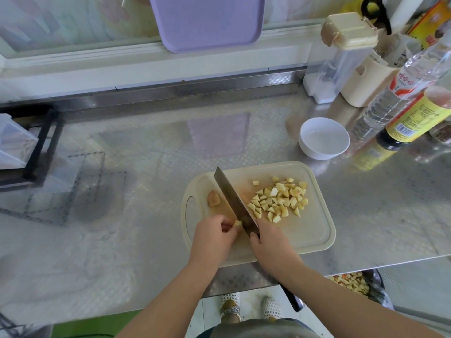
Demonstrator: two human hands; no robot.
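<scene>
right hand [269, 240] is curled round the knife [231, 198], with the blade angled across the cream cutting board [310, 230] on the steel surface [136, 152]. left hand [212, 236] pinches a small fruit piece [238, 223] right up against the blade, near the board's front edge. the diced pile [278, 201] sits just right of the blade, a leftover chunk [213, 198] just left of it, and a white bowl [324, 137] behind the board.

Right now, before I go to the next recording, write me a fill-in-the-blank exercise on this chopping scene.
The right hand grips the ____.
The left hand pinches a small piece on the blade's ____ side.
The diced pieces lie on the cutting board, ____ of the blade.
Beyond the board stands a ____ bowl.
Missing words: knife, left, right, white.
</scene>
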